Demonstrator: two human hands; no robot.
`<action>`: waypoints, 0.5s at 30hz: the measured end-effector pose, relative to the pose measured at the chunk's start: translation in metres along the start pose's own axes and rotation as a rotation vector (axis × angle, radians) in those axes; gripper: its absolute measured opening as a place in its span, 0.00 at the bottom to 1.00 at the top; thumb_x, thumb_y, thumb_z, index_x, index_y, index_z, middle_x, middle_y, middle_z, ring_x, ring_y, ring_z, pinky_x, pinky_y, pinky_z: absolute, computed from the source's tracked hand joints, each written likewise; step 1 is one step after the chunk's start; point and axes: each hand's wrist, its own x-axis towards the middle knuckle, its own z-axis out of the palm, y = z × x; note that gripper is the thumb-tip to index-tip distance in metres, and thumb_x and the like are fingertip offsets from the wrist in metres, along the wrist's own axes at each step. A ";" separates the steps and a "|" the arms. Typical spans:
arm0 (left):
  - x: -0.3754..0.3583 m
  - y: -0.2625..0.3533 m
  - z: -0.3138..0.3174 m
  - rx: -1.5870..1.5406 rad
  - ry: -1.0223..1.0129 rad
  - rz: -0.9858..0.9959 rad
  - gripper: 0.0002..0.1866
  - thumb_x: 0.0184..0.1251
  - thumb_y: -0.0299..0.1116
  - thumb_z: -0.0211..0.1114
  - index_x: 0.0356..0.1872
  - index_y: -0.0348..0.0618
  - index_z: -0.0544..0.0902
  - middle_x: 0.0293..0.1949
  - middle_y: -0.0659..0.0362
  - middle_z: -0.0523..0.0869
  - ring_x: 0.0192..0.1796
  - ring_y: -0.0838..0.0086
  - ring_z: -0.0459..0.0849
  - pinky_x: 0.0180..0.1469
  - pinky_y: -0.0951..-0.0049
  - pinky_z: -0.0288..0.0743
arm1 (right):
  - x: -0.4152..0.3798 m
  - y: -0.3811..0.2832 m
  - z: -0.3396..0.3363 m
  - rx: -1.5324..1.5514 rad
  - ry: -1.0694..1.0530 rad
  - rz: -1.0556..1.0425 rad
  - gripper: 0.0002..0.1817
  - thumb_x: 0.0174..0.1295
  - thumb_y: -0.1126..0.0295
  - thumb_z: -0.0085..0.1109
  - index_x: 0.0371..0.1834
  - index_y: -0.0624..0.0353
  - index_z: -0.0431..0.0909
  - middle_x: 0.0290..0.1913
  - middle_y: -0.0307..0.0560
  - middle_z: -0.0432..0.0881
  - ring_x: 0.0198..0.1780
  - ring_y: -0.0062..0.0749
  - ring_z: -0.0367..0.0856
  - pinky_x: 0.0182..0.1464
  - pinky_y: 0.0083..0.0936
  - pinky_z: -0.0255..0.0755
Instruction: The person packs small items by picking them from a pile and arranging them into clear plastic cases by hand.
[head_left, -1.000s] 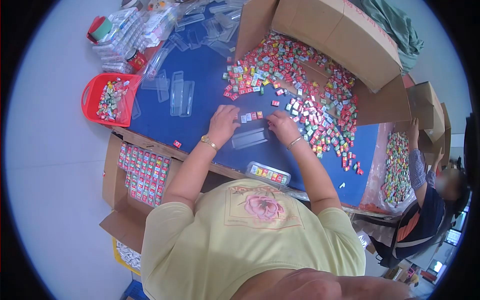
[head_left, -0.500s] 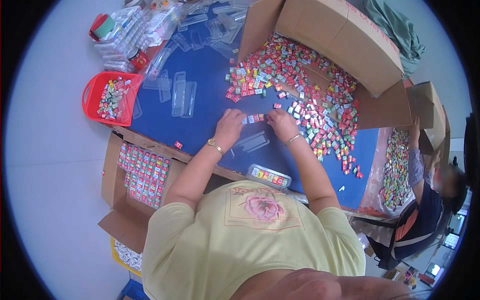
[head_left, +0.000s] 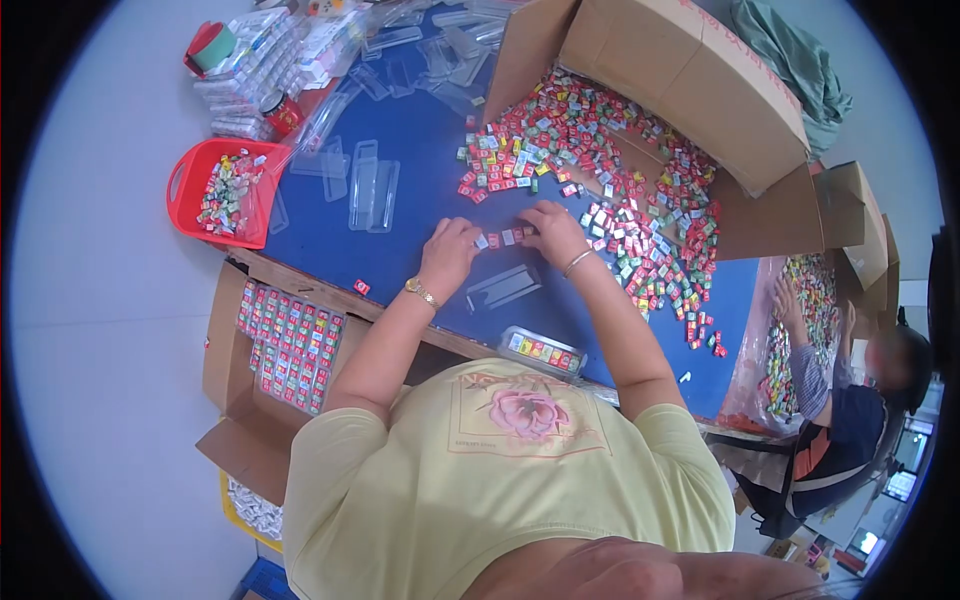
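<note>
A short row of small coloured packets (head_left: 505, 237) lies on the blue table (head_left: 410, 190). My left hand (head_left: 450, 250) presses against the row's left end and my right hand (head_left: 552, 228) against its right end, fingers curled around the packets. A clear plastic tray (head_left: 503, 286) lies empty just in front of my hands. A filled, closed tray of packets (head_left: 540, 352) rests at the table's near edge.
A heap of loose packets (head_left: 610, 180) spills from an open cardboard box (head_left: 690, 80). Empty clear trays (head_left: 370, 190) lie left, beside a red basket (head_left: 215, 195). A carton of packed trays (head_left: 290, 345) sits below the table. Another person (head_left: 850, 400) works at right.
My hands have closed in on the row of packets from both ends, the right hand shifting left. The person at right has lowered an arm onto their own pile.
</note>
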 end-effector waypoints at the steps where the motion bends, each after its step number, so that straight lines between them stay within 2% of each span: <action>1: 0.000 -0.001 0.001 -0.005 -0.002 0.002 0.19 0.56 0.25 0.73 0.51 0.42 0.86 0.49 0.57 0.83 0.55 0.58 0.80 0.56 0.60 0.80 | -0.003 0.006 0.000 0.053 -0.018 0.015 0.18 0.55 0.69 0.74 0.50 0.54 0.86 0.46 0.47 0.82 0.53 0.43 0.82 0.52 0.37 0.81; 6: 0.004 -0.001 0.008 -0.025 0.002 0.063 0.20 0.56 0.24 0.73 0.52 0.42 0.86 0.48 0.56 0.83 0.54 0.58 0.80 0.57 0.60 0.79 | -0.010 0.003 0.008 0.240 -0.047 0.035 0.21 0.52 0.73 0.75 0.52 0.57 0.85 0.49 0.47 0.82 0.52 0.46 0.84 0.52 0.39 0.82; 9: 0.002 -0.001 0.012 -0.025 0.017 0.072 0.21 0.56 0.23 0.74 0.54 0.41 0.86 0.48 0.56 0.83 0.53 0.58 0.81 0.57 0.62 0.79 | -0.011 0.003 -0.001 0.391 -0.126 0.158 0.21 0.54 0.74 0.74 0.53 0.57 0.85 0.50 0.48 0.83 0.51 0.49 0.85 0.54 0.41 0.81; 10: 0.002 -0.002 0.012 -0.037 0.019 0.078 0.22 0.56 0.24 0.74 0.54 0.41 0.86 0.48 0.56 0.83 0.53 0.58 0.81 0.57 0.61 0.78 | -0.015 0.003 -0.005 0.392 -0.126 0.158 0.21 0.54 0.74 0.74 0.53 0.57 0.85 0.50 0.48 0.83 0.51 0.49 0.85 0.54 0.41 0.81; 13: 0.002 -0.006 0.008 -0.060 0.025 0.088 0.22 0.55 0.25 0.75 0.54 0.41 0.85 0.49 0.56 0.84 0.53 0.58 0.81 0.57 0.61 0.78 | -0.032 0.011 -0.016 0.133 0.108 0.106 0.21 0.53 0.73 0.74 0.53 0.55 0.85 0.49 0.48 0.83 0.55 0.47 0.82 0.58 0.39 0.79; 15: 0.000 -0.007 -0.001 -0.063 0.003 0.006 0.22 0.55 0.25 0.75 0.54 0.41 0.85 0.49 0.55 0.84 0.54 0.57 0.81 0.58 0.60 0.78 | -0.039 0.023 -0.019 0.075 0.075 0.106 0.21 0.53 0.73 0.74 0.53 0.55 0.85 0.49 0.48 0.83 0.55 0.47 0.82 0.58 0.39 0.80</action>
